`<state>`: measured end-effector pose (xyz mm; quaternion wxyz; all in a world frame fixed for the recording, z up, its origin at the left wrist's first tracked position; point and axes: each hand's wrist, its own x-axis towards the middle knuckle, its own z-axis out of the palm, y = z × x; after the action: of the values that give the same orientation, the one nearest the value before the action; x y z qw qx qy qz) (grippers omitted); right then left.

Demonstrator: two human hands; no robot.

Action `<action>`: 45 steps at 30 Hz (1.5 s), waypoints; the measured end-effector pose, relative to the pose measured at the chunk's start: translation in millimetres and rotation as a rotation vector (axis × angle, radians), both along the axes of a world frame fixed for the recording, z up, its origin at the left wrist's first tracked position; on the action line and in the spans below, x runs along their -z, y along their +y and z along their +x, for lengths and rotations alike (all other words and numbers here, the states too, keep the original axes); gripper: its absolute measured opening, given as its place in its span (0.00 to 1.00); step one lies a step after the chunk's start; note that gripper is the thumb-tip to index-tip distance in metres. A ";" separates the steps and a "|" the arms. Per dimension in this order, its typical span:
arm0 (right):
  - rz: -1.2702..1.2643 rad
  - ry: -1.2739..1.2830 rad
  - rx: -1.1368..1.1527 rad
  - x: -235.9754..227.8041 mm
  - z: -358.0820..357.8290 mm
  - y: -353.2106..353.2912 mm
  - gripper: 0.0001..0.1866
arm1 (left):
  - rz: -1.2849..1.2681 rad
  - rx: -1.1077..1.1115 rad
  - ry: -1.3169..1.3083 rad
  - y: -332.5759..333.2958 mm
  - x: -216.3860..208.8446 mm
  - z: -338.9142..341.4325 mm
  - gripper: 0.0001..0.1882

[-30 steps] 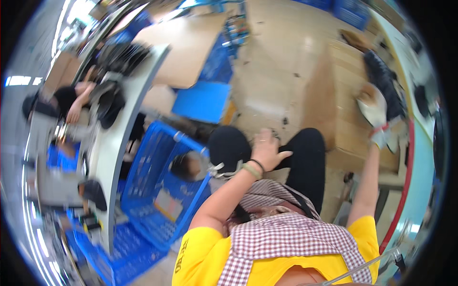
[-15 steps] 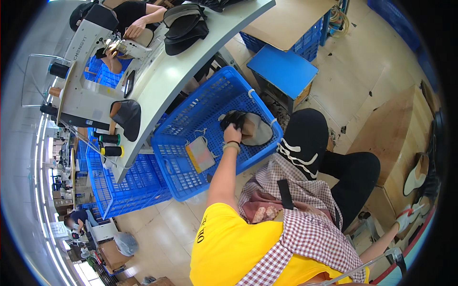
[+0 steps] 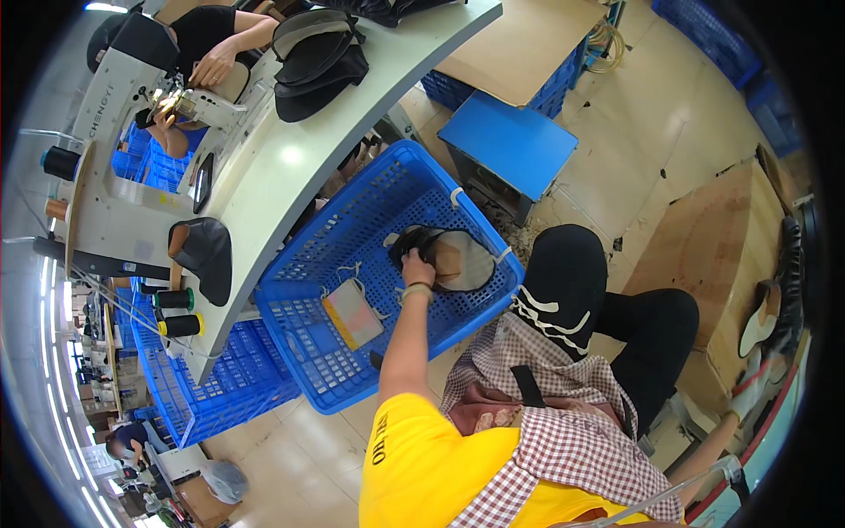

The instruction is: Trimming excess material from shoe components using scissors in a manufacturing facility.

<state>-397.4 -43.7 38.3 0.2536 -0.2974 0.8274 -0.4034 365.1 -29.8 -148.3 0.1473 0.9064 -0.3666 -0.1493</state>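
Note:
Inside a blue plastic basket, my left hand closes round the dark edge of a shoe upper. Its lining is pale grey and tan, with black along the edge. Beside it in the basket lies a small card in white and yellow with strings. At the far right, my right hand wears a pale glove; blur hides its fingers. Near it are a beige shoe and dark shoe parts.
A white sewing table holds black uppers and thread spools. Across it, a co-worker's hand is at the sewing machine. A blue-topped stool stands beyond my basket; a large brown box stands right.
The view has shifted, so the table and basket sit further left and lower. My left hand still holds the upper in the basket. The right hand has moved slightly.

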 end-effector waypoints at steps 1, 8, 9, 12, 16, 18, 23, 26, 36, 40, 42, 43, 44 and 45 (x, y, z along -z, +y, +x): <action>-0.078 0.003 -0.120 -16.1 -3.4 -5.5 0.22 | -0.113 0.017 0.083 1.9 -3.6 -9.7 0.24; -0.141 -0.168 -0.624 -52.2 252.4 -76.7 0.31 | -0.789 -0.093 0.142 68.7 -146.3 -60.3 0.28; -0.128 -0.103 -0.744 -44.3 267.8 -79.5 0.32 | -0.901 -0.143 0.284 66.7 -177.9 -80.3 0.28; -0.289 -0.187 -0.916 -49.1 317.3 -77.4 0.31 | -0.884 -0.016 0.330 57.7 -218.9 -116.6 0.27; -0.360 -0.134 -0.751 -87.4 323.8 -63.9 0.29 | -0.974 0.307 0.503 19.9 -227.9 -178.9 0.27; -0.363 -0.297 -0.641 -94.1 308.8 -52.8 0.29 | -0.956 0.421 0.685 -2.3 -213.0 -210.4 0.24; -0.610 0.041 -0.616 -76.8 276.7 -20.7 0.29 | -0.790 0.381 1.509 -42.9 -193.8 -298.5 0.24; -0.434 0.026 -0.493 -64.5 248.5 -24.3 0.29 | -0.652 0.128 1.814 -45.8 -167.3 -340.0 0.26; -0.232 0.176 -0.342 28.1 130.2 -43.3 0.27 | -0.301 0.450 1.206 -32.4 -156.4 -331.7 0.10; -0.182 0.415 -0.441 36.2 112.1 -49.0 0.28 | -0.278 0.967 1.074 -12.2 -158.2 -342.2 0.15; -0.093 0.349 -0.441 27.1 119.6 -52.0 0.30 | -0.186 1.133 0.950 1.3 -147.8 -359.2 0.17; -0.024 0.297 -0.447 20.8 123.2 -56.1 0.32 | -0.143 1.188 0.855 6.2 -138.0 -366.2 0.18; -0.029 0.294 -0.449 21.0 126.4 -59.3 0.33 | -0.296 1.346 0.676 6.0 -124.8 -370.4 0.16; -0.023 0.292 -0.444 19.3 130.6 -59.1 0.33 | -0.290 1.350 0.680 4.9 -119.5 -372.0 0.16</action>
<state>-266.8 -102.8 19.0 0.2104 -0.5294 0.7651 -0.3002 -6.9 -24.9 -28.8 0.2461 0.3620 -0.7908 -0.4278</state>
